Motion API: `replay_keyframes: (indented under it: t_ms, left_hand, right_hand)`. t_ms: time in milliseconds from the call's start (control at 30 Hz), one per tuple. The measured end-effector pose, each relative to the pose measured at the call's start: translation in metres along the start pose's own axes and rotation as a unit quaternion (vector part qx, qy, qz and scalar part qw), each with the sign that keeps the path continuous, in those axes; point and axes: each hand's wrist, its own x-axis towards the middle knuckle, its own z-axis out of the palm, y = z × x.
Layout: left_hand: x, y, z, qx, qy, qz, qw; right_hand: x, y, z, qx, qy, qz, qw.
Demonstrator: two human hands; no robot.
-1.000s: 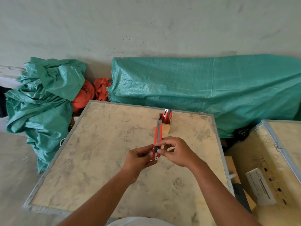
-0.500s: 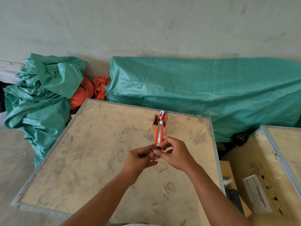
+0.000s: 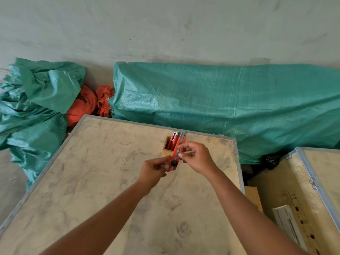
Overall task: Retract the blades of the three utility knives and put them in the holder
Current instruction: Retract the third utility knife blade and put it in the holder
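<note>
A red utility knife [image 3: 177, 153] with a black slider knob is held above the crate top, pointing away from me. My left hand [image 3: 154, 169] pinches its near end. My right hand [image 3: 196, 157] grips its right side, fingers on the body near the slider. Its far end overlaps the small wooden holder [image 3: 166, 148], which stands near the crate's far edge. Two red knives [image 3: 174, 139] stand upright in the holder. Whether the held knife's blade is out is hidden by the overlap.
The work surface is a plywood crate top [image 3: 103, 177] with metal edging. Green tarps [image 3: 220, 100] and an orange cloth [image 3: 82, 105] lie beyond it by the wall. A second crate [image 3: 301, 188] with a white box [image 3: 288, 223] stands to the right.
Both hands and the knife have moved farther from me toward the holder. My right fingers have slid up along the knife body. The camera view has shifted slightly.
</note>
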Motion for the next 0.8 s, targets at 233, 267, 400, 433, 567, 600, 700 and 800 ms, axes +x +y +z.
replay_keyframes:
  t_ms: [233,267,400,433,567,600,700,800]
  left_hand:
    - [0.069,0.024,0.011,0.100,0.022,0.025,0.994]
    - [0.076,0.024,0.012,0.107,0.024,0.035,0.993]
    - [0.101,0.015,0.013,0.172,0.039,0.036,0.984]
    - [0.106,0.013,0.014,0.195,0.041,0.020,0.980]
    - [0.121,0.007,0.018,0.218,0.021,-0.056,0.974]
    - [0.124,0.005,0.019,0.219,0.014,-0.068,0.973]
    - [0.131,-0.004,0.020,0.224,0.002,-0.083,0.971]
    - [0.132,-0.008,0.020,0.239,-0.001,-0.079,0.968]
  right_hand:
    - [0.066,0.009,-0.003,-0.031,0.071,-0.020,0.997]
    - [0.072,0.012,0.000,-0.034,0.080,-0.019,0.996]
    - [0.087,0.033,0.016,-0.052,0.111,-0.004,0.992]
    - [0.088,0.039,0.020,-0.058,0.115,-0.002,0.992]
    - [0.088,0.056,0.038,-0.082,0.117,-0.002,0.990]
    - [0.088,0.059,0.041,-0.089,0.113,-0.007,0.990]
    - [0.086,0.066,0.048,-0.123,0.093,-0.029,0.988]
    - [0.084,0.070,0.052,-0.146,0.079,-0.035,0.986]
